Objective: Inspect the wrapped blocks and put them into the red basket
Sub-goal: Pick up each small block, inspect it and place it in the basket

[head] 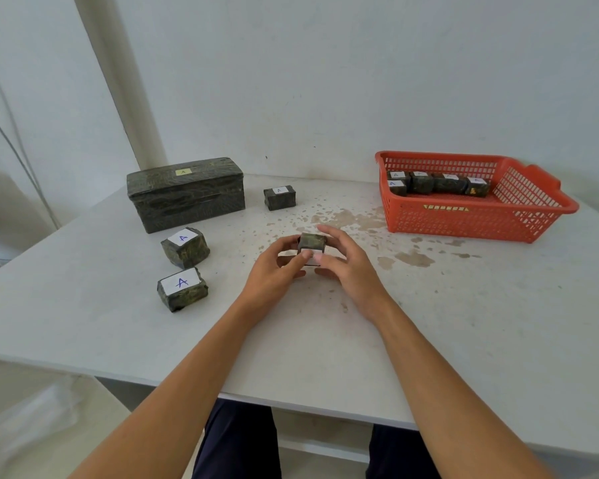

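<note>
A small dark wrapped block (312, 242) is held between my left hand (276, 267) and my right hand (347, 263) just above the table's middle; its white label faces toward me, partly hidden by my thumbs. Three more small wrapped blocks with "A" labels lie on the table: one at the back (279, 197), two at the left (185, 247) (182, 289). The red basket (478, 221) stands at the back right with several wrapped blocks (440, 183) lined up inside.
A large dark wrapped box (186, 193) with a yellow label stands at the back left against the wall. The white table (464, 305) has brown stains near its middle. Its front edge runs just above my legs.
</note>
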